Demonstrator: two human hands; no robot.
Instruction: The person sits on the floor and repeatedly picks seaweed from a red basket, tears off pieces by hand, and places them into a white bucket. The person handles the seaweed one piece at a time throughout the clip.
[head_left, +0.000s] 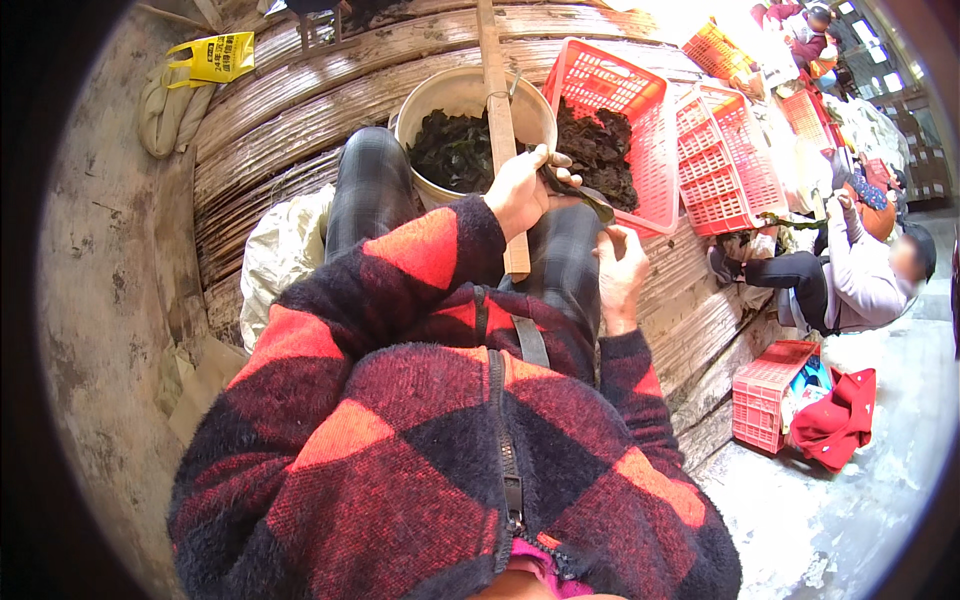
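My left hand (521, 191), palm up over my knee, has its fingers around a dark green strip of seaweed (592, 201). At the strip's lower right end, my right hand (622, 266) pinches it between thumb and fingers. Just beyond the left hand stands a pale round tub (403, 124) with dark green seaweed pieces (450, 150) in it. A wooden bar (495, 82), with wire around it, runs across the tub to my lap. Brownish seaweed (600, 150) lies in a red plastic crate (656, 161) to the tub's right.
Red crates (727, 161) stand farther right, near a seated co-worker (855, 277) holding a green strip. A crate (772, 397) with a red cloth (836, 420) sits at lower right. At upper left lies a yellow bag (225, 58). A white sack (289, 251) is beside my leg.
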